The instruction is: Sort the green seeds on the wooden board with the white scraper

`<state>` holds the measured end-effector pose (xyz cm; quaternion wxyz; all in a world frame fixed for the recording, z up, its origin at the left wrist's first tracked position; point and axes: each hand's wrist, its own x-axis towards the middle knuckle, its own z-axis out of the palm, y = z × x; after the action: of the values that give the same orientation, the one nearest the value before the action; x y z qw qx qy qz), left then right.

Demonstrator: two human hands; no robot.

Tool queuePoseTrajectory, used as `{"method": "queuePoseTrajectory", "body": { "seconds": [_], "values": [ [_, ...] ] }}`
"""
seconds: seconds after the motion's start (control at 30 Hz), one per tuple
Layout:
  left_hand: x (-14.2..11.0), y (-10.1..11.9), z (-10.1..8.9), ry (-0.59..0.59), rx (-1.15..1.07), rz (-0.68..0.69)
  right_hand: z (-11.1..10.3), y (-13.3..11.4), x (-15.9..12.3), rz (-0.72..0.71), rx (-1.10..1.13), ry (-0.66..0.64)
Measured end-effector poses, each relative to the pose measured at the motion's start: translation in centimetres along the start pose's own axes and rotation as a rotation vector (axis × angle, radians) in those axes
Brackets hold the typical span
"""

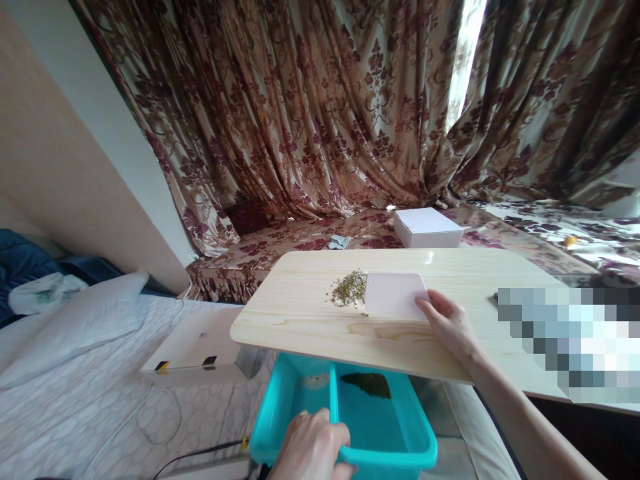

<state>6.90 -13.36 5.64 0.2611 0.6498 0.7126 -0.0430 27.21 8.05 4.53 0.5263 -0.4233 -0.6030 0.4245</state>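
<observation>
On the pale wooden tabletop (300, 327), a small heap of mixed green and white grains (350, 289) lies left of centre. My right hand (447, 321) pinches the right edge of a flat white rectangular scraper (395, 295). The scraper's left edge touches the heap. Below the table's near edge is a turquoise two-compartment bin (387, 459), partly under the tabletop. Closed around its near rim by the divider is my left hand (316, 440). Dark green grains (369, 385) lie in the bin's right compartment, and a few whitish grains (316, 381) in its left one.
Beyond the table, a white box (429, 227) and a light cloth (339, 242) rest on a patterned covered surface. A pixelated patch (575, 343) hides something at the table's right. Another white box (200, 340) and a cable (200, 455) lie on the bed at left.
</observation>
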Motion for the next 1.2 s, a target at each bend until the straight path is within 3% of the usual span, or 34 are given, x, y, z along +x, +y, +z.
{"method": "queuePoseTrajectory", "body": {
  "seconds": [1.2],
  "values": [
    [-0.3, -0.3, 0.9, 0.058, -0.005, 0.024, 0.1, 1.3, 0.3, -0.05, -0.028, -0.078]
  ]
}}
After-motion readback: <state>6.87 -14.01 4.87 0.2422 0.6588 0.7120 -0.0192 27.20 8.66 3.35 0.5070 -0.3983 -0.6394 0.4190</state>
